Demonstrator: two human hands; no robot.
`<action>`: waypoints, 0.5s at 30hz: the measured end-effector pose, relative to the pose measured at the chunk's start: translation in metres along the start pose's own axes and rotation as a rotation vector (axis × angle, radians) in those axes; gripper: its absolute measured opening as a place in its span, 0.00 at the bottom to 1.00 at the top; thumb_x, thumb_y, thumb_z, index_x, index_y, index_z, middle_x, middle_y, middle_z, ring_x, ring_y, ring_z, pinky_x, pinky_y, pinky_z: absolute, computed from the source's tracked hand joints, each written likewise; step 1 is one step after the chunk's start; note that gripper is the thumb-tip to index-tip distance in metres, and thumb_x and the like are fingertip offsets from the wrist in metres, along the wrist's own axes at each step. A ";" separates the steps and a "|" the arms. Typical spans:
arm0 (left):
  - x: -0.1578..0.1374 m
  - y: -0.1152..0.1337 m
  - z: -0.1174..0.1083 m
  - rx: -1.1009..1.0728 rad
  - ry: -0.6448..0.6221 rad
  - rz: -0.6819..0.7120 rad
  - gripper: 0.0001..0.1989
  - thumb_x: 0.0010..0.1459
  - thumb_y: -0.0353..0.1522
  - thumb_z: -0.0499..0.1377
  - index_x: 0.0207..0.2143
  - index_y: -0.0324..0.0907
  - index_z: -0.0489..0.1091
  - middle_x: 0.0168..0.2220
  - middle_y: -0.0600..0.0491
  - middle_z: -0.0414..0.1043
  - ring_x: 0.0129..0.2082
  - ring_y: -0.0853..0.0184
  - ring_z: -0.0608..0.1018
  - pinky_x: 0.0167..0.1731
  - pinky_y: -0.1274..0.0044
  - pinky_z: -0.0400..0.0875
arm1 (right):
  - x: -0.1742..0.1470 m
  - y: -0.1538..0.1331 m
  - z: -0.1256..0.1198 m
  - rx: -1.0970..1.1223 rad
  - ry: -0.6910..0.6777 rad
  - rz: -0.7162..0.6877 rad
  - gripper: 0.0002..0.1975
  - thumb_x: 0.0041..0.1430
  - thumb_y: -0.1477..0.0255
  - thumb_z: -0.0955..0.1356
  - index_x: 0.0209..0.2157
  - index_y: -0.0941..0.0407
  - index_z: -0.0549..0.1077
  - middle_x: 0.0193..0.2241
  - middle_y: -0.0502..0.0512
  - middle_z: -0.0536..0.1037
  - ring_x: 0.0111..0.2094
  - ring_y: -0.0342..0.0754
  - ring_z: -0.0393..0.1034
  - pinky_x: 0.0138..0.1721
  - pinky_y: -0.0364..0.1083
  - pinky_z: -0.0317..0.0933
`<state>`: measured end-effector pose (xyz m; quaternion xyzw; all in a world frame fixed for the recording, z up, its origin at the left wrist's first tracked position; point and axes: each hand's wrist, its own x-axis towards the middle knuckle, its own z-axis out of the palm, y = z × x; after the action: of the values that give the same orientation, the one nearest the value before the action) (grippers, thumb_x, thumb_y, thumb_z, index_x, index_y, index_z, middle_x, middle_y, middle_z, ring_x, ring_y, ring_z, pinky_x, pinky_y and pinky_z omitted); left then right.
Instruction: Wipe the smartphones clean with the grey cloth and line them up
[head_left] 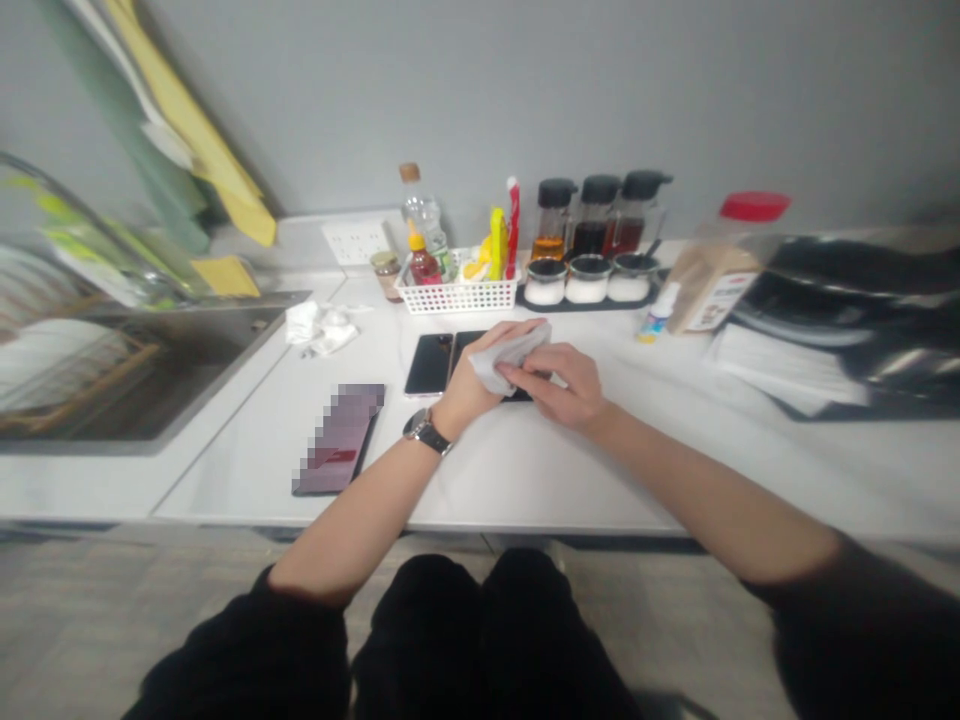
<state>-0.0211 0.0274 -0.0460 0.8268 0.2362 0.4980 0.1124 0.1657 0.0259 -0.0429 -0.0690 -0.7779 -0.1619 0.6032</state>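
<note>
My left hand (469,385), with a black-strapped watch at the wrist, holds a crumpled white tissue (506,352) over the counter. My right hand (570,385) meets it from the right, its bent fingers pressing on the tissue. Whether something lies inside the tissue is hidden. Below and behind the hands, dark-screened phones lie flat: one phone (429,364) shows almost whole, and another phone (466,342) is partly covered by my left hand. A dark edge shows under my fingers. Nearer the front left lies a larger phone (341,445), its screen partly pixelated.
Used tissues (319,328) lie near the sink (240,340) at left. Along the wall stand a white basket (457,297) of bottles, seasoning jars (587,280) and a red-lidded jug (716,270). A small dropper bottle (658,315) stands before the jug. A black appliance (825,290) is at right.
</note>
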 end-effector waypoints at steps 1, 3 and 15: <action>0.000 0.000 0.000 0.011 0.006 0.018 0.24 0.72 0.31 0.59 0.69 0.47 0.69 0.63 0.45 0.76 0.62 0.60 0.80 0.64 0.65 0.75 | -0.001 0.003 -0.001 0.003 -0.014 0.049 0.11 0.71 0.71 0.72 0.49 0.42 0.84 0.34 0.49 0.83 0.35 0.47 0.78 0.36 0.48 0.75; 0.001 0.001 0.000 0.070 0.038 0.058 0.22 0.72 0.29 0.58 0.66 0.46 0.72 0.59 0.44 0.78 0.60 0.59 0.81 0.61 0.65 0.77 | -0.004 0.013 -0.004 -0.019 -0.014 0.203 0.10 0.73 0.67 0.70 0.46 0.43 0.85 0.35 0.52 0.82 0.36 0.49 0.78 0.39 0.51 0.75; 0.004 0.016 0.003 0.143 -0.013 0.199 0.33 0.76 0.34 0.57 0.77 0.67 0.53 0.72 0.53 0.66 0.72 0.57 0.71 0.70 0.58 0.71 | -0.005 0.023 0.014 0.679 -0.015 1.186 0.24 0.65 0.44 0.71 0.35 0.51 0.78 0.32 0.52 0.80 0.37 0.51 0.74 0.42 0.51 0.76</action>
<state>-0.0127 0.0159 -0.0371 0.8553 0.1872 0.4832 0.0046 0.1614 0.0528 -0.0468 -0.2918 -0.6203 0.4494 0.5728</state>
